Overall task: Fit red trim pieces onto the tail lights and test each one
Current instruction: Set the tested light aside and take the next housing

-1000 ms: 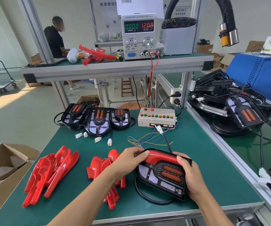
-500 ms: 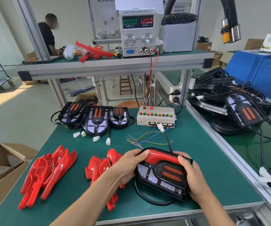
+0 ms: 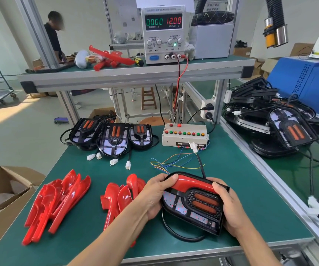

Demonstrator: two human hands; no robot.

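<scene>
My left hand [image 3: 155, 196] curls round the near-left end of the tail light [image 3: 193, 204], thumb pressing the red trim piece [image 3: 191, 184] along its top edge; my right hand [image 3: 229, 210] grips the right side, thumb on the trim's far corner. The light sits low over the green bench [image 3: 250, 189], at the front, and its cable [image 3: 200, 163] runs up to the test box [image 3: 184, 134]. I judge the housing stiff and fairly light, the glossy trim slippery and easy to crack, so I'd hold the black rim, not the lens. Spare trims [image 3: 59, 202] lie to the left
</scene>
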